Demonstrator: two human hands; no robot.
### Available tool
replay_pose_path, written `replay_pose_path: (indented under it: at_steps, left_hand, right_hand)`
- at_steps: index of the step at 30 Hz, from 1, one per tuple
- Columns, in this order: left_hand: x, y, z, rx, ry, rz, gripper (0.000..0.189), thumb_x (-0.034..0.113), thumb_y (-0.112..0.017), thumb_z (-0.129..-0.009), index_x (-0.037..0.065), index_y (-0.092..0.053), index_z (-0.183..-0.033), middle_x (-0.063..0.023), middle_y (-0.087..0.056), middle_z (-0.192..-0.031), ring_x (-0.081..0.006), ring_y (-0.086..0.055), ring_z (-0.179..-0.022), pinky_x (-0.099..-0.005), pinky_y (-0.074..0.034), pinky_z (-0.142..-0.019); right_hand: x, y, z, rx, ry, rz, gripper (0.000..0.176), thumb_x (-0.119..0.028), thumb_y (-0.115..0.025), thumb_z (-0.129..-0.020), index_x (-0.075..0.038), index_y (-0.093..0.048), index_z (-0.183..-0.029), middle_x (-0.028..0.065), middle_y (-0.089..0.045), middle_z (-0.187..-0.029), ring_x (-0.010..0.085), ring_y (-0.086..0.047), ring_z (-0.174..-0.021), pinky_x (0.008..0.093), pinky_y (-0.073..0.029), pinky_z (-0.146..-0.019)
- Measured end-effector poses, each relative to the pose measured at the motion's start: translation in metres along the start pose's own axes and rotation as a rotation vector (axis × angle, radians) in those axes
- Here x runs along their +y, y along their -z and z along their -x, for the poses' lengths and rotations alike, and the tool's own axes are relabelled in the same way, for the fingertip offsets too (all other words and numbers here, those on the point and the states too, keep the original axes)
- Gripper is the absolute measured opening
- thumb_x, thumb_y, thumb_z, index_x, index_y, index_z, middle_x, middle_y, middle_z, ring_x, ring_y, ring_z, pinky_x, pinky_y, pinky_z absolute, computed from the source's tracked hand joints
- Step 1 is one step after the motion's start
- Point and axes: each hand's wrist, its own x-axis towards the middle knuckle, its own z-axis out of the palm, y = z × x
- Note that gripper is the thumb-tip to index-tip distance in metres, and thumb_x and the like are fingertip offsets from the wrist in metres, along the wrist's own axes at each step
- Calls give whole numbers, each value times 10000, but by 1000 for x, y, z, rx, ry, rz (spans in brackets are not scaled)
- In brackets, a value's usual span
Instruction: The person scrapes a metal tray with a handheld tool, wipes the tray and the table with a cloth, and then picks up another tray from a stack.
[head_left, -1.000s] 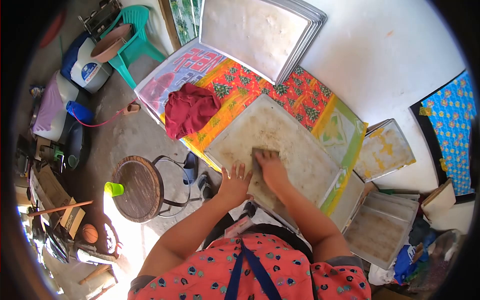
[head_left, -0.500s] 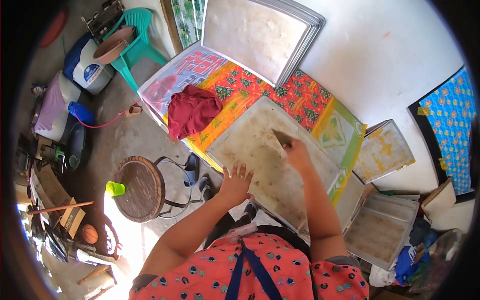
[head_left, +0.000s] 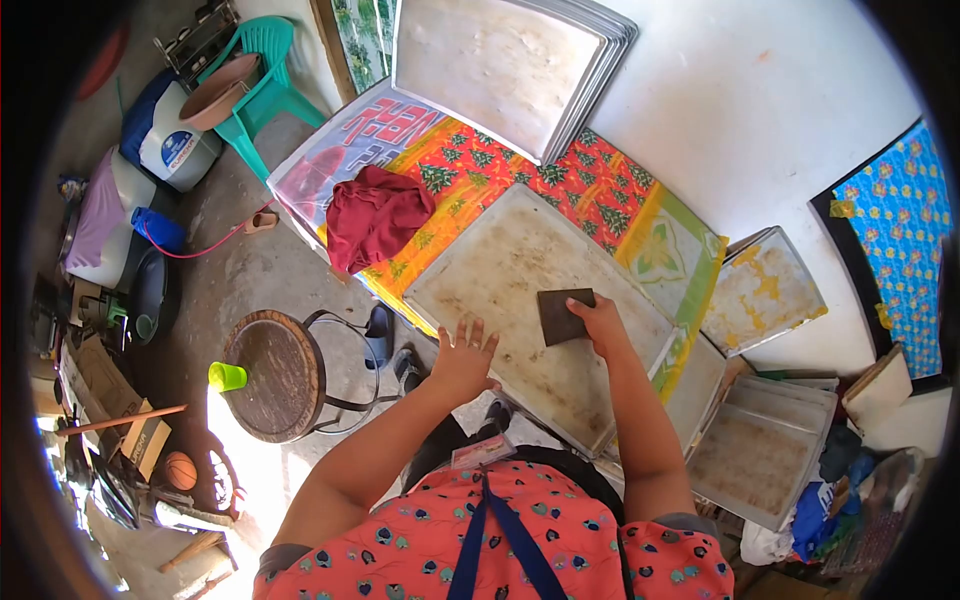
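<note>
A stained metal baking tray [head_left: 500, 235] lies flat on the table in front of me. In my right hand [head_left: 598, 318] is a dark, flat, square scraper [head_left: 564, 316], gripped by its right side between thumb and fingers. Its broad face is turned up toward me, over the middle of the tray, where brown spots and smears show. My left hand [head_left: 464, 364] rests at the tray's near left edge with its fingers spread, and it holds nothing. Beyond the tray's left corner sits a crumpled dark red cloth [head_left: 378, 218].
Stacked trays [head_left: 500, 70] lean on the wall at the back of the table. More trays [head_left: 765, 450] stand to the right, beside a yellow-stained one [head_left: 765, 290]. A round wooden stool [head_left: 275, 375] with a green cup [head_left: 227, 377] is at left.
The scraper has turned from a tilted, narrow view to showing its broad face, and has come nearer to me with my right hand. My left hand stays at the tray edge.
</note>
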Motion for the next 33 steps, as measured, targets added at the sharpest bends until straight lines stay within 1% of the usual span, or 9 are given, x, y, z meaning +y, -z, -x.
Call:
replay_pose_path:
  at_steps: [4,7,13,16,22,25,28,31,33]
  left_hand:
    - [0,0,0,5,-4,5,902,590,-633,-762,131,-298,-1463,-213,-225,-1520,-411,-226,-1397,-666,-217,-1042]
    - [-1,-2,2,21,-5,19,901,586,-639,-759,131,-304,-1461,-212,-227,-1520,-412,-220,-1399,-666,-222,-1039]
    - [-1,-3,2,42,-5,39,897,577,-651,-751,133,-316,-1455,-209,-236,-1517,-410,-219,-1399,-667,-226,-1037]
    - [-2,-2,2,43,-4,30,895,576,-652,-751,134,-320,-1454,-210,-239,-1516,-410,-223,-1397,-666,-226,-1037]
    - [-2,-2,1,27,-6,30,893,575,-650,-755,125,-322,-1453,-220,-232,-1516,-420,-231,-1393,-665,-227,-1037]
    - [-2,-3,0,25,-12,32,893,575,-647,-759,120,-319,-1454,-227,-231,-1514,-425,-232,-1391,-665,-226,-1037]
    - [-1,-3,-1,24,-17,26,893,575,-643,-762,117,-317,-1455,-230,-232,-1512,-428,-233,-1389,-664,-225,-1038]
    - [-3,-4,0,31,-22,17,894,577,-642,-762,115,-318,-1454,-231,-235,-1511,-429,-236,-1388,-662,-226,-1039]
    - [-2,-3,-1,27,-21,18,895,579,-642,-760,114,-320,-1454,-231,-236,-1510,-430,-238,-1387,-661,-227,-1039]
  right_hand:
    - [1,-16,-15,27,69,106,246,-118,-688,-832,30,-640,-1022,84,-681,-869,174,-642,-727,335,-521,-634]
    - [-3,-20,-20,61,57,200,226,-112,-681,-831,23,-646,-1009,85,-681,-860,172,-637,-716,330,-512,-627]
    - [1,-20,-20,64,23,191,241,-117,-684,-833,0,-634,-1038,74,-678,-878,177,-646,-729,345,-527,-643]
    - [1,-14,-21,72,32,97,211,-101,-683,-819,19,-654,-990,87,-687,-851,167,-634,-706,321,-509,-638]
    - [-6,-33,-8,124,170,266,170,-77,-672,-820,31,-669,-951,97,-696,-848,168,-637,-734,309,-498,-691]
    - [-4,-24,-15,121,120,128,172,-71,-667,-822,37,-665,-956,96,-698,-843,170,-641,-753,312,-495,-708]
    - [2,-35,-14,121,212,290,195,-95,-677,-825,35,-660,-970,77,-682,-844,152,-618,-728,301,-485,-678]
    - [-9,-31,-9,136,162,206,199,-94,-678,-822,33,-660,-974,78,-683,-848,152,-616,-731,299,-483,-689]
    - [0,-34,-14,134,209,280,195,-97,-677,-823,30,-661,-971,77,-684,-844,151,-616,-724,299,-483,-684]
